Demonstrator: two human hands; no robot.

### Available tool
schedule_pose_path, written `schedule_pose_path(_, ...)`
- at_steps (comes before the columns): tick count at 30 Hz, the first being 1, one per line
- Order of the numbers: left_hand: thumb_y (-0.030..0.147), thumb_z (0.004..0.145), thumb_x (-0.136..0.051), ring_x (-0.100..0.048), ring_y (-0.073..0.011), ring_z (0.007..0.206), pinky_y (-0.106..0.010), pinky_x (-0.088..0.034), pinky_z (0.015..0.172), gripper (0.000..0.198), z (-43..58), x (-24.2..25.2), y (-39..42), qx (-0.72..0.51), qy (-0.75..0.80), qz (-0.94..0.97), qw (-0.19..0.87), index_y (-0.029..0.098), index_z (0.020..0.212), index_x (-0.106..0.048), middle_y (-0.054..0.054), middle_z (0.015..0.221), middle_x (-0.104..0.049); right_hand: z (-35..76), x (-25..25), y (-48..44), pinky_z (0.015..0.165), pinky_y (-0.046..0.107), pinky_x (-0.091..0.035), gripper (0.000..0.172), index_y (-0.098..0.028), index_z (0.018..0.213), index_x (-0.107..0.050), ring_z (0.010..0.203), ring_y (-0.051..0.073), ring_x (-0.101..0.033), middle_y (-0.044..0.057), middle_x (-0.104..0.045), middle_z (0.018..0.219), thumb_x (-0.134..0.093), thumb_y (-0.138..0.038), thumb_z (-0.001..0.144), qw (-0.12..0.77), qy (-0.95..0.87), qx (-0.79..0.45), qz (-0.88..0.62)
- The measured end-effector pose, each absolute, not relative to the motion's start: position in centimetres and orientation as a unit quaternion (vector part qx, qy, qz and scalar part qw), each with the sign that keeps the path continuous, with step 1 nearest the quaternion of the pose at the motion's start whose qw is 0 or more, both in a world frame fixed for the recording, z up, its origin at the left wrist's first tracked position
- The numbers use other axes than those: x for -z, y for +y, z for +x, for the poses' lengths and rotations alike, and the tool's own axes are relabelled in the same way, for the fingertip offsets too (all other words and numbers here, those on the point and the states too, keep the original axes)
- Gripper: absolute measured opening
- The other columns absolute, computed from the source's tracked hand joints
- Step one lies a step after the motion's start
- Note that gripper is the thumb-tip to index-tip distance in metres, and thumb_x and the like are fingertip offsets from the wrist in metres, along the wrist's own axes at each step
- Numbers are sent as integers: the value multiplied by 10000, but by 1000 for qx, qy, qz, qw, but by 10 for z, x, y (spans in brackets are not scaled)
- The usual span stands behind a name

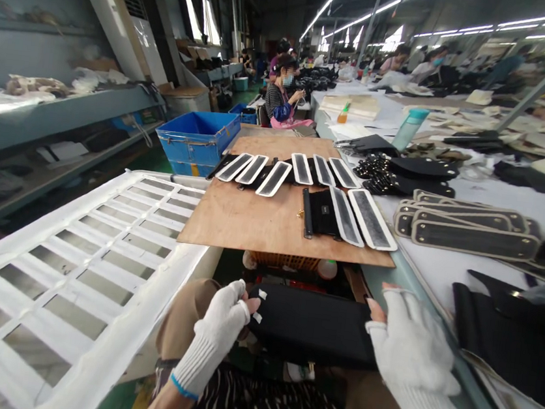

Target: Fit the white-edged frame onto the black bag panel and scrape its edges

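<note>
A long black bag piece lies across my lap, below the front edge of the wooden board. White tabs stick out at its left end, and a small gold-coloured fitting shows under its lower edge. My left hand, in a white knit glove with bare fingertips, pinches the left end. At the opposite end, my right hand, gloved likewise, is closed on the edge with its thumb against the black material. Most of the right fingers are hidden or foreshortened.
On the wooden board lie several white-rimmed dark panels and a black flap piece. A white slatted rack stands left; a blue crate is beyond. Trimmed panels are stacked right. A person sits ahead.
</note>
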State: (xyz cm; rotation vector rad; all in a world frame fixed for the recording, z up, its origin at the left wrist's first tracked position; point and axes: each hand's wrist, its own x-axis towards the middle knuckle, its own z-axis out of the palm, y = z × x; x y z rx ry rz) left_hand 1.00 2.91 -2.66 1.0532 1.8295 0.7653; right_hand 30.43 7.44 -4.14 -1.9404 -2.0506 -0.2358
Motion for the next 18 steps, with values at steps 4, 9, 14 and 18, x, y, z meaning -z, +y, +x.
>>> schedule_pose_path(4, 389, 693, -610, -476, -133, 530, -237, -357, 521, 245, 10, 43, 29, -389, 691, 349, 499, 227, 765, -442, 72, 574, -454, 282, 36, 75, 945, 500, -430, 260, -117, 1110, -657, 1097, 328, -620, 158, -701, 1166, -448, -219, 994, 158, -843, 214, -467)
schedule_pose_path(9, 486, 707, -631, -643, -255, 906, -324, -491, 757, 516, 12, 56, 22, -461, 646, 318, 518, 144, 1091, -588, -89, 974, -693, 223, 44, 74, 1000, 500, -452, 539, -143, 1295, -595, 1137, 299, -613, 111, -656, 1298, -663, -483, 882, 148, -914, 42, -375)
schedule_pose_path(14, 473, 790, -613, -495, -316, 1326, -421, -283, 1163, 581, 21, 64, 14, -466, 694, 255, 486, 147, 1270, -596, -126, 1376, -602, 176, 46, 72, 1051, 562, -414, 703, -184, 1363, -567, 1241, 337, -549, 73, -588, 1406, -721, -571, 797, 117, -914, -43, -386)
schedule_pose_path(18, 477, 783, -625, -534, -326, 1279, -399, -397, 1098, 544, 35, 69, 15, -526, 669, 227, 473, 148, 1215, -624, -132, 1305, -648, 168, 47, 73, 1044, 570, -392, 635, -213, 1369, -566, 1203, 332, -571, 57, -600, 1394, -692, -523, 829, 121, -915, -42, -382)
